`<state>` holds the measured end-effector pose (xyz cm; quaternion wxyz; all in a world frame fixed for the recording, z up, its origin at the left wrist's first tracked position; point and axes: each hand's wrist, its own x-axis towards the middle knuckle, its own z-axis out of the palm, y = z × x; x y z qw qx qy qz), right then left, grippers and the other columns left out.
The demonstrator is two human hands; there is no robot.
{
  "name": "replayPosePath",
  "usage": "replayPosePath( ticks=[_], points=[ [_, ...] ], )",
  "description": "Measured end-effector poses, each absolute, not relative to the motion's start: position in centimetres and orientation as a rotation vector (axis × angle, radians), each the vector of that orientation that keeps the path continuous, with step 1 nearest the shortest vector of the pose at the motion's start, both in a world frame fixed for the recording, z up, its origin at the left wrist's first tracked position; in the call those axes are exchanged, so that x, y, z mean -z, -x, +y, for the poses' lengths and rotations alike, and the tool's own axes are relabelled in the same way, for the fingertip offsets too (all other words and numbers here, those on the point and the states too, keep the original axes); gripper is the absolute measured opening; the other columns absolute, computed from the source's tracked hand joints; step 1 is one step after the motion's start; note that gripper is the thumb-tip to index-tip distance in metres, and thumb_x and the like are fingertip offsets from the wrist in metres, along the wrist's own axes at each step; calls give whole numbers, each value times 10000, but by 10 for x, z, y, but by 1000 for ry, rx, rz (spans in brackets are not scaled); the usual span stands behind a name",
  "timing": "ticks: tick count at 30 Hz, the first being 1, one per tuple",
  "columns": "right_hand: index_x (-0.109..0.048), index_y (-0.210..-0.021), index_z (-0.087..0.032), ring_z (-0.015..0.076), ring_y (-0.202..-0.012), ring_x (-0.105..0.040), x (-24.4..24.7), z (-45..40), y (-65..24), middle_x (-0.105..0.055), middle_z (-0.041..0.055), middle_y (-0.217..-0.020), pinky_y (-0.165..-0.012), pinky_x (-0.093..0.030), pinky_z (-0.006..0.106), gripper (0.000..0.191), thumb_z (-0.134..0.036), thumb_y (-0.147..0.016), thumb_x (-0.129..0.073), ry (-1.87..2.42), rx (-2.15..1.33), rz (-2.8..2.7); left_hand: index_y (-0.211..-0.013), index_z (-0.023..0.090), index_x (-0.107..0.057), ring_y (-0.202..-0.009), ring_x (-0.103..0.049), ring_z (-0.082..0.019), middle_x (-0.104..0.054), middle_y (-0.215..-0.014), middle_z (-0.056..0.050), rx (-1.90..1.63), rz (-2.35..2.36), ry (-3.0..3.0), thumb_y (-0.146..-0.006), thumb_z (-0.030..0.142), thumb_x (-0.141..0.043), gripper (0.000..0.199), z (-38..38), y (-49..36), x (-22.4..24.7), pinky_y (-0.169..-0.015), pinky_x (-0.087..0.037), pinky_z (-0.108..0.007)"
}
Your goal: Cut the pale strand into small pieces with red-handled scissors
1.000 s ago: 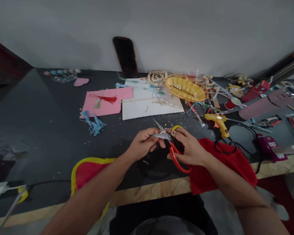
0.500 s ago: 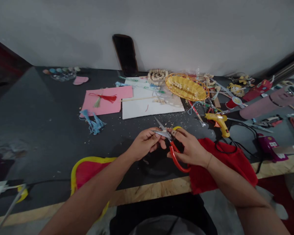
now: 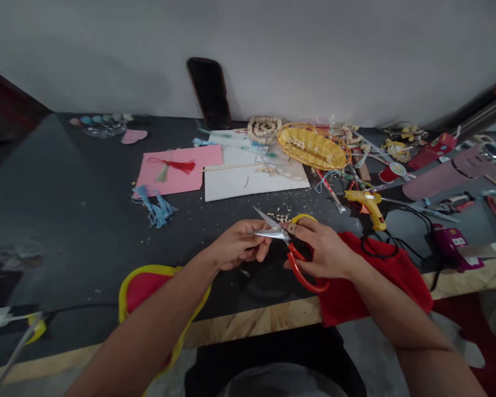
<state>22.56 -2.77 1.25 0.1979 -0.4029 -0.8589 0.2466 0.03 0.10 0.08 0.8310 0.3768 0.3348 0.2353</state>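
Observation:
Scissors with red and yellow handles [image 3: 302, 273] are gripped in my right hand [image 3: 330, 251], their blades parted and pointing left. My left hand [image 3: 237, 245] is closed beside the blades, fingers pinched together; whatever it holds is hidden behind the blades and fingers. Just beyond the scissors, small pale cut pieces [image 3: 279, 214] lie scattered on the dark table [image 3: 91, 220]. A white board [image 3: 256, 184] lies farther back, with a thin stick [image 3: 231, 167] on it.
A yellow wicker basket [image 3: 326, 157], a yellow glue gun [image 3: 370, 207] and a pink bottle [image 3: 442, 179] stand or lie right. Left are pink card [image 3: 182, 184], a red tassel [image 3: 184, 166] and blue tassels [image 3: 159, 212]. A phone [image 3: 210, 91] leans on the wall. Red cloth [image 3: 380, 275] lies near my right forearm.
My left hand has shifted slightly left and its fingers have curled differently by the blades. The scissors have turned a little, and more pale pieces show behind them.

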Motion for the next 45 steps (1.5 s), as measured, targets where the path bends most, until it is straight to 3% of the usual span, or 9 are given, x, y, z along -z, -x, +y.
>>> replayPosePath(
  ticks=[13, 20, 26, 32, 40, 45],
  points=[
    [-478, -1341, -174, 257, -1064, -577, -6, -26, -222, -581, 136, -1129, -923, -521, 414, 672, -512, -793, -668, 1132, -653, -2410, -714, 150, -536, -315, -270, -8, -621, -498, -18, -484, 809, -852, -721, 385, -729, 305, 1, -2, -6, -338, -138, -145],
    [-488, -1349, -159, 274, -1030, -600, -4, -26, -223, -602, 139, -1129, -873, -529, 421, 642, -527, -834, -596, 1429, -541, -2483, -772, 148, -615, -341, -311, -43, -635, -527, -21, -443, 1082, -1174, -784, 356, -621, 208, 10, 3, 3, -366, -183, -165],
    [-450, -1398, -231, 316, -1072, -550, -3, -22, -224, -574, 122, -1152, -859, -512, 432, 661, -488, -813, -619, 1664, -185, -2465, -734, 162, -612, -406, -364, -72, -616, -549, -4, -864, 1316, -1256, -801, 354, -603, 203, 11, 2, 4, -421, -249, -190],
    [-444, -1405, -249, 313, -1028, -531, -6, -24, -223, -555, 118, -1118, -837, -498, 432, 642, -453, -817, -603, 1704, -51, -2477, -757, 193, -646, -520, -468, -97, -588, -604, 26, -1142, 1634, -1750, -792, 293, -647, 106, -4, 0, -5, -567, -359, -212],
    [-472, -1376, -253, 301, -988, -505, -8, -32, -213, -565, 130, -1098, -779, -464, 409, 585, -415, -829, -599, 1643, -11, -2614, -905, 234, -723, -807, -649, -187, -731, -887, -65, -880, 1434, -2462, -876, 276, -562, 168, -7, -3, 5, -707, -431, -258],
    [-470, -1376, -250, 300, -958, -500, -7, -36, -208, -565, 135, -1090, -738, -437, 403, 587, -388, -822, -606, 1590, 15, -2678, -948, 234, -710, -812, -644, -194, -722, -919, -75, -652, 1374, -2634, -903, 285, -520, 201, -8, -4, 6, -654, -415, -263]
  ],
)
